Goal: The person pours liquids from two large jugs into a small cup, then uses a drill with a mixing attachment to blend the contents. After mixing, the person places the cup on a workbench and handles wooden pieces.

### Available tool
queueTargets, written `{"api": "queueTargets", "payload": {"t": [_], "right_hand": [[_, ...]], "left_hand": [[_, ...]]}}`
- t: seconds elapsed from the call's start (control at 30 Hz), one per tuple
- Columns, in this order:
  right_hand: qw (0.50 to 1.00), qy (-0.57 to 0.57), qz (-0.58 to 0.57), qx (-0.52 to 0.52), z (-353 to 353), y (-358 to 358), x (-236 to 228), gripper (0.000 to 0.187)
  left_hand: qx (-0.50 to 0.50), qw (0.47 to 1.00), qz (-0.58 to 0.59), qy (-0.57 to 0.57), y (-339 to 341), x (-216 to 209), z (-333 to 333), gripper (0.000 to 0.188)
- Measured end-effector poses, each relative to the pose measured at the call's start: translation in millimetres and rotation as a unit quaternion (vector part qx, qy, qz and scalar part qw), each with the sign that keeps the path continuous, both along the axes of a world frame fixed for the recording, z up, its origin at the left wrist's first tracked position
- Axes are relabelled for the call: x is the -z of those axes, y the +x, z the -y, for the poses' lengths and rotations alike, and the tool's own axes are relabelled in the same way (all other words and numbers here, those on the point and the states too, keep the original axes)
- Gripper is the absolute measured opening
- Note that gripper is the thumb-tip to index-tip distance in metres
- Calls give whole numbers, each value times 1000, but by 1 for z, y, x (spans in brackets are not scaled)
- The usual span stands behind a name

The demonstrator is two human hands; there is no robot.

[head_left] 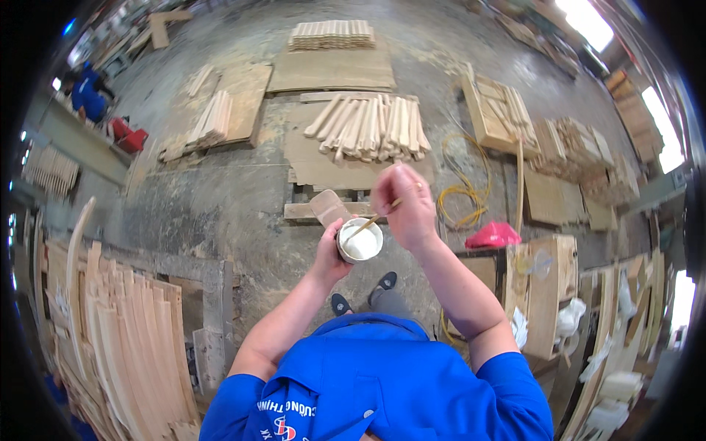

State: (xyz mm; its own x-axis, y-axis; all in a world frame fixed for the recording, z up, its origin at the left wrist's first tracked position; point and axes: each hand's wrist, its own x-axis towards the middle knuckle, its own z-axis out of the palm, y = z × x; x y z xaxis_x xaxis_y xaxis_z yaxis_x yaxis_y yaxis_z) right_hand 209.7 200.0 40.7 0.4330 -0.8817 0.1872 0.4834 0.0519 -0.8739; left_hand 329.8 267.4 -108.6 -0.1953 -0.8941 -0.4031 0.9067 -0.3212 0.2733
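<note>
My left hand (331, 248) is wrapped round a small white cup (372, 254) holding a thick white liquid (363, 243). Beside the cup's far left rim, near my left fingers, a flat brown piece with a rounded end (328, 206) shows; whether my fingers also hold it I cannot tell. My right hand (409, 208) is closed on a thin wooden stick (373, 219), which slants down to the left with its lower end in the cup. Beyond my hands, a pile of pale shaped wooden pieces (371, 126) lies on a brown board (300, 152).
Wooden strips (136, 331) stand at the lower left. More pieces are stacked at the far middle (331, 34) and left (213, 117). A yellow hose (463, 198) coils on the floor, near a pink bag (493, 235). Another person in blue (89, 95) is far left.
</note>
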Motion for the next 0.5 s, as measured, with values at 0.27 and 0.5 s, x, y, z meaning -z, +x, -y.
{"api": "queueTargets", "payload": {"t": [0.27,0.5], "right_hand": [[998,4,15,-62,59,57,-17,43],[994,-35,103,-7,124,107,-7,43]], "left_hand": [[-201,976,84,26,32,-23,40,39],[-306,942,134,7,48,-32,111,34]]}}
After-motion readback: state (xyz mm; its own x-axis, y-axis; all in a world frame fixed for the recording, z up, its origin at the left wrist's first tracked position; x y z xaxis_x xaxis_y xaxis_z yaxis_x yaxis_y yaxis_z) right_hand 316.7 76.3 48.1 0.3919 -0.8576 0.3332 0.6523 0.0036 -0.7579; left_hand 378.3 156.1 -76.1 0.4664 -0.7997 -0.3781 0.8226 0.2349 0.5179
